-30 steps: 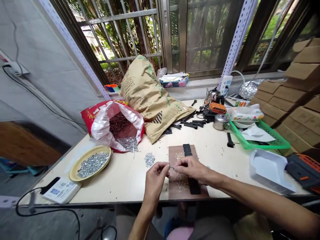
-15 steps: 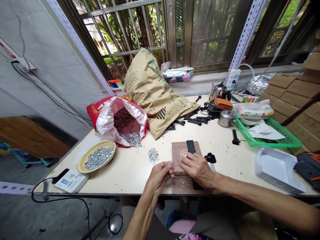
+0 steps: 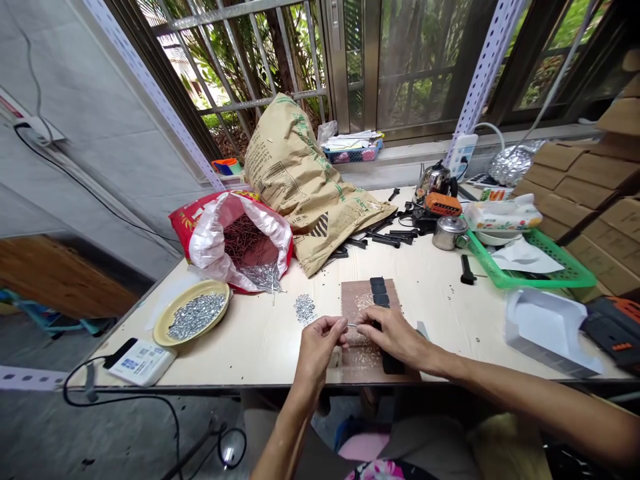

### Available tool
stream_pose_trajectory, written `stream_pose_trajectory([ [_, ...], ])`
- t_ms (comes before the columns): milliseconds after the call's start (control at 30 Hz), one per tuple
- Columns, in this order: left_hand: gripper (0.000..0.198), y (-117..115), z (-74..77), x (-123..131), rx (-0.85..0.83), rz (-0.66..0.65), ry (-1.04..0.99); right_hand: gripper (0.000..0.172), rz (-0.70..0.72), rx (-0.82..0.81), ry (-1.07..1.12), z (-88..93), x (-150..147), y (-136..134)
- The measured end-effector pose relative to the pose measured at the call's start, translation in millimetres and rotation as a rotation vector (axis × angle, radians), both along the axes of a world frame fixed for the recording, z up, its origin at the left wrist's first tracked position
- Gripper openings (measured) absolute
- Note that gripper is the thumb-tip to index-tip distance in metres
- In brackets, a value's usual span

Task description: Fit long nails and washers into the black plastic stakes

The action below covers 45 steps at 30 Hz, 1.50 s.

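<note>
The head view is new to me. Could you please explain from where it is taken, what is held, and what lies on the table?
There is no machine: a camera worn on a person's head looks forward and down at their bare hands. The left hand and right hand hold a thin metal rod between their fingertips, over a brown board; the rod is too small to identify. On the table to the left are a pile of silvery pieces, a yellow dish of similar ones, and an open red bag. A green basket and white tray lie to the right.
</note>
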<state>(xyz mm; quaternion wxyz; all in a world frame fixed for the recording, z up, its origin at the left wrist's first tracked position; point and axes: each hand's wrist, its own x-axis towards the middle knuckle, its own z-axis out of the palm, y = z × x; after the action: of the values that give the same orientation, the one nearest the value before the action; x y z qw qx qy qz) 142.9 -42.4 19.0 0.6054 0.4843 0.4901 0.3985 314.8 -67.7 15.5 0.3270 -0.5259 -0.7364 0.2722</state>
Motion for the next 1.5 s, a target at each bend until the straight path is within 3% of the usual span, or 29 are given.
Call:
stream_pose_trajectory([
  [100,0.027,0.9,-2.0,-0.8,-0.03,-0.014,-0.017,0.015,0.035,-0.041,0.024,1.2,0.2,0.3],
  [267,0.033,2.5,-8.0,-2.3,-0.253,-0.069,-0.163,0.021,-0.046,0.504,-0.494,-2.2,0.4,-6.4],
  [400,0.036,3.3,-10.1,-1.6,-0.289,-0.066,-0.185,0.022,-0.035,0.687,-0.615,-3.7,1.6,-9.0],
  [667,0.037,2.3,-10.9,2.0,-0.335,-0.064,-0.239,0.019,-0.035,0.742,-0.613,-8.4,3.5,-10.5],
  [867,0.035,0.7,-8.4,3.1,-0.277,-0.04,-0.23,0.016,-0.078,0.572,-0.506,-10.2,2.1,-9.4],
  [1067,0.036,-1.8,-7.7,2.9,-0.289,-0.013,-0.259,0.016,-0.082,0.598,-0.522,-8.9,0.4,-9.6],
  [1500,0.03,-6.9,-8.8,10.0,-0.132,0.004,-0.158,0.015,-0.123,0.582,-0.526,-9.2,3.2,-15.1],
])
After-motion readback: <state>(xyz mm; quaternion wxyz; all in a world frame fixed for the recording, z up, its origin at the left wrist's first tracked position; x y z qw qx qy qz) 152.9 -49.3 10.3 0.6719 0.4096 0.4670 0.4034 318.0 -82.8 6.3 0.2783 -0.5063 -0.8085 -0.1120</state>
